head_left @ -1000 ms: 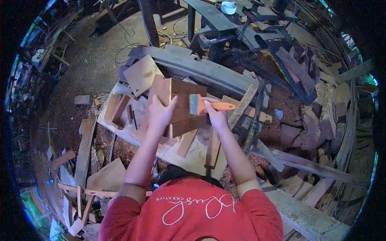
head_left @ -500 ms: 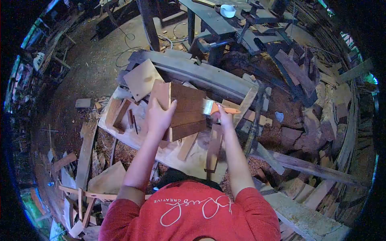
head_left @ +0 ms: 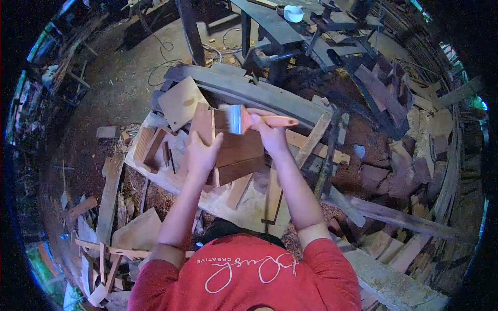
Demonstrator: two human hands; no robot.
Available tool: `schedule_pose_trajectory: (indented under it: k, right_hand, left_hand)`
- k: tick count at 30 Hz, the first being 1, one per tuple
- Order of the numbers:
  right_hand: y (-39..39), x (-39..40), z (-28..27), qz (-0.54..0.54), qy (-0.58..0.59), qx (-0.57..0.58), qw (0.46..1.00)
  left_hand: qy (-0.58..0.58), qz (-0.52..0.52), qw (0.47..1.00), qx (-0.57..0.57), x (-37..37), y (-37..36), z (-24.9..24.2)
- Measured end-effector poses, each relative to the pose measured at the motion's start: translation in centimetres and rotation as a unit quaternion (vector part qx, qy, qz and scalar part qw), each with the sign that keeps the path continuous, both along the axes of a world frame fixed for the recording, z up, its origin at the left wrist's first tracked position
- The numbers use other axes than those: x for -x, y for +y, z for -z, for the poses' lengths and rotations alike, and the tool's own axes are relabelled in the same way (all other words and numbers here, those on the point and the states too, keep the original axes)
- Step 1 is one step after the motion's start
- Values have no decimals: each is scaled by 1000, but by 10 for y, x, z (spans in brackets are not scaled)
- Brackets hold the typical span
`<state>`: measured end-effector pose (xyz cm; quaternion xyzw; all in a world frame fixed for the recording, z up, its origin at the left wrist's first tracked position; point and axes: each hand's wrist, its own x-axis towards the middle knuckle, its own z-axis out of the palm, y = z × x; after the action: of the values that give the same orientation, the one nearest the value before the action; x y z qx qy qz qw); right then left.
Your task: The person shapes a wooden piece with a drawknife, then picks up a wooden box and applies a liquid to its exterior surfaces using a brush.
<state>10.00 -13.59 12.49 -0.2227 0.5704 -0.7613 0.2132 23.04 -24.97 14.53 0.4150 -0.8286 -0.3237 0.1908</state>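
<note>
A reddish-brown wooden box [head_left: 238,155] is held over the pale work board, tilted, its slatted side facing up. My left hand [head_left: 203,153] grips its left edge, with the thumb on the near rim. In my right hand [head_left: 268,136] is a paintbrush [head_left: 270,120] with an orange handle and a light metal band. The bristles are blurred and lie over the upper part of the box, near its left edge; whether they touch the wood I cannot tell.
The pale board [head_left: 218,205] carries wood offcuts and a small open wooden frame [head_left: 150,150]. A square panel [head_left: 181,102] leans behind the box. Long planks [head_left: 249,93] lie beyond. A dark metal bench [head_left: 280,28] holds a white container [head_left: 293,14]. Scrap wood surrounds the board.
The brush and my right hand have moved left and up, from the box's right edge to over its upper left part. The box and my left hand have shifted slightly left and down.
</note>
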Motion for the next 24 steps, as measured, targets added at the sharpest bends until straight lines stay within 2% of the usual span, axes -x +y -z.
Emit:
schedule_pose_trajectory:
  k: [1, 2, 4, 5, 7, 8, 10, 11, 14, 16, 17, 19, 23, 24]
  right_hand:
    - [0, 0, -3, -32, -89, 91, 991]
    - [0, 1, -5, -32, -89, 89, 992]
    - [0, 0, -7, -4, -201, 211, 957]
    - [0, 1, 1, -5, -201, 212, 956]
    - [4, 7, 39, 5, -270, 130, 954]
    - [7, 9, 60, 5, -270, 130, 954]
    - [16, 14, 101, 38, -363, 139, 921]
    - [20, 18, 110, 35, -362, 138, 921]
    - [34, 29, 132, 155, -310, 32, 937]
    - [39, 38, 141, 244, -175, -108, 948]
    - [43, 41, 145, 246, -173, -108, 948]
    - [48, 35, 111, 224, -57, -126, 965]
    - [52, 13, 82, 183, -11, -148, 972]
    - [54, 4, 83, 192, 40, -157, 968]
  left_hand:
    - [-8, 4, 1000, 6, 1, 0, -2]
    - [-9, 4, 1000, 4, 3, 1, -4]
    - [-24, 25, 999, -8, 5, 4, -10]
    - [-24, 25, 999, -8, 5, 5, -12]
    - [-42, 15, 999, -25, 8, 7, -16]
    - [-42, 15, 999, -25, 8, 5, -13]
    - [-1, 14, 1000, -24, 7, -3, -5]
    - [0, 12, 1000, -24, 7, -6, -3]
    - [0, 2, 1000, -31, 5, -10, -4]
    - [-17, 8, 999, -43, 6, -9, -14]
    - [-15, 10, 999, -43, 8, -10, -12]
    - [-4, 19, 999, -36, 8, -12, -5]
    - [-16, 8, 1000, -14, 5, -9, -7]
    - [0, 8, 1000, -29, 4, -11, -4]
